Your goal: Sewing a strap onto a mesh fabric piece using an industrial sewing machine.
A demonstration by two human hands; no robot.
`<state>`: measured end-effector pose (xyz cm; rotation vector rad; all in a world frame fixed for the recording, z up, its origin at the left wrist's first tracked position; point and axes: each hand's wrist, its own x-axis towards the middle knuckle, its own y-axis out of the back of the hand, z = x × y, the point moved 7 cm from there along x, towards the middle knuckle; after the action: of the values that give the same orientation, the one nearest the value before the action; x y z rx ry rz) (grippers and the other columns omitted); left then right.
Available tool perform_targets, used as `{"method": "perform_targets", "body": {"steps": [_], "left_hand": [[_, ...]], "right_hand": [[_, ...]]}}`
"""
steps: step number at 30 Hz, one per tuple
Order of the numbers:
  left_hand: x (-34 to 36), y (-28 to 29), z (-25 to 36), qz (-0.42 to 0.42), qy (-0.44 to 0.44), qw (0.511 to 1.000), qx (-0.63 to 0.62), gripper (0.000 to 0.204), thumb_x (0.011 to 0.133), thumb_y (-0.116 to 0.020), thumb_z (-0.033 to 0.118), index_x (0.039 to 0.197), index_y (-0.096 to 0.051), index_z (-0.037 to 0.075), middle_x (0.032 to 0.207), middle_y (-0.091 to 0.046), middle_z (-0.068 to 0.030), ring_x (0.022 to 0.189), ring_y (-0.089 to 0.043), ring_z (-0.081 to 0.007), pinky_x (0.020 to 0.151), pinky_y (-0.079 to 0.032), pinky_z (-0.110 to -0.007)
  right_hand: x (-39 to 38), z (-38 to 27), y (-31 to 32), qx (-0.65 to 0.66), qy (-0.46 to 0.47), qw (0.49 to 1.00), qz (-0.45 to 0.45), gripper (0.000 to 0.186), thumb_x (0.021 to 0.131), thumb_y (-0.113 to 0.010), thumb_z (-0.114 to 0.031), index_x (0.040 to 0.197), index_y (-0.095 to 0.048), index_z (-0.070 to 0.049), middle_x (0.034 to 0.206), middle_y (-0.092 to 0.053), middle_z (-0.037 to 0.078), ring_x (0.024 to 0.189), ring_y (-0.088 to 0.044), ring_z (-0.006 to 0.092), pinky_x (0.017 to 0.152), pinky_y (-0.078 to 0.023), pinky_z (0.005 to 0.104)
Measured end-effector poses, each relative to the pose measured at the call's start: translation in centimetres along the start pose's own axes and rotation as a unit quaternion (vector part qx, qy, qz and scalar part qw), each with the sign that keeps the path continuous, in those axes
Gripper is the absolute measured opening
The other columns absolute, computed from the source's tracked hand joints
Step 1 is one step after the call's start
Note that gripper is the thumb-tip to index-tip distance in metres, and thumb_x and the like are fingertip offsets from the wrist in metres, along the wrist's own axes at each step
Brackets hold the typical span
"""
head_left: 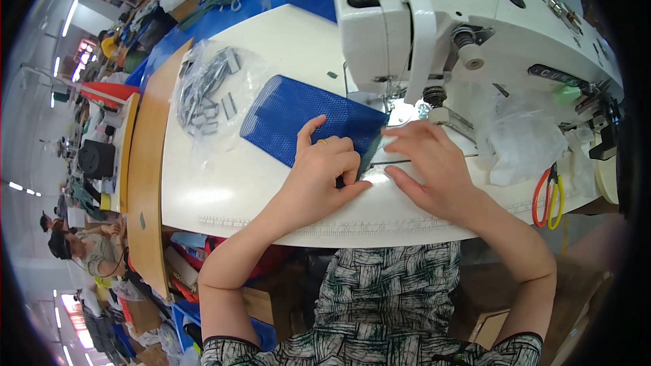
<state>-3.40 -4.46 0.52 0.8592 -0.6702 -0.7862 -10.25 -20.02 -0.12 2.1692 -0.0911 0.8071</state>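
A blue mesh fabric piece (291,105) lies on the white sewing machine table, its right end at the lit needle area (401,110) and a dark green strip along its near right edge (370,152). My left hand (325,166) rests on its near edge, index finger raised, the other fingers curled and closed on the fabric by the thumb. Close to the needle, my right hand (430,169) has its fingertips at the fabric's right corner. Its thumb stands apart, so this hand is open. The white sewing machine (380,41) rises just beyond both hands.
A transparent plastic bag with grey strips (210,95) lies left of the fabric. Right of the needle are crumpled plastic (522,142) and red-and-yellow-handled scissors (549,196). A printed ruler scale (305,222) runs along the near table edge. Another person (95,251) sits far left.
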Motion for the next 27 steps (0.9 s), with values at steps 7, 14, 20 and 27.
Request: {"method": "perform_targets", "body": {"steps": [7, 14, 20, 27], "left_hand": [[-4.1, 0.4, 0.5, 0.169, 0.060, 0.983, 0.027, 0.031, 0.073, -0.079, 0.005, 0.099, -0.062, 0.011, 0.115, -0.058, -0.0089, 0.114, -0.054, -0.0257, 0.107, -0.028, -0.043], [-6.0, -0.8, -0.7, 0.223, 0.173, 0.959, 0.024, 0.050, 0.074, -0.075, 0.008, 0.120, -0.057, 0.007, 0.134, -0.053, -0.0161, 0.131, -0.047, -0.0338, 0.111, -0.031, -0.047], [-7.6, 2.0, -0.7, 0.315, 0.158, 0.936, 0.010, 0.041, 0.083, -0.072, -0.004, 0.122, -0.071, 0.008, 0.131, -0.067, -0.0102, 0.126, -0.060, -0.0295, 0.112, -0.037, -0.043], [-6.9, 5.4, -0.4, 0.189, 0.242, 0.932, -0.191, 0.012, 0.096, -0.073, 0.012, 0.099, -0.073, 0.000, 0.080, -0.068, -0.0044, 0.076, -0.059, -0.0083, 0.072, -0.048, -0.029]], "right_hand": [[2.1, -1.2, -2.4, -0.184, 0.059, 0.980, -0.042, 0.047, 0.077, -0.073, -0.005, 0.124, -0.066, -0.004, 0.137, -0.061, 0.011, 0.124, -0.058, 0.0307, 0.096, -0.052, 0.0414], [4.1, -3.0, -5.4, -0.285, 0.182, 0.941, -0.027, 0.033, 0.082, -0.071, -0.011, 0.113, -0.068, 0.000, 0.134, -0.064, 0.010, 0.126, -0.058, 0.0312, 0.099, -0.051, 0.0412], [4.2, -1.8, -4.4, 0.076, -0.041, 0.996, 0.032, 0.013, 0.095, -0.068, -0.016, 0.102, -0.068, -0.004, 0.106, -0.073, 0.012, 0.100, -0.070, 0.0290, 0.082, -0.054, 0.0380], [3.6, -1.4, -4.0, 0.240, -0.112, 0.964, 0.017, 0.008, 0.099, -0.066, -0.013, 0.101, -0.064, -0.005, 0.087, -0.070, 0.012, 0.082, -0.070, 0.0293, 0.069, -0.053, 0.0368]]}}
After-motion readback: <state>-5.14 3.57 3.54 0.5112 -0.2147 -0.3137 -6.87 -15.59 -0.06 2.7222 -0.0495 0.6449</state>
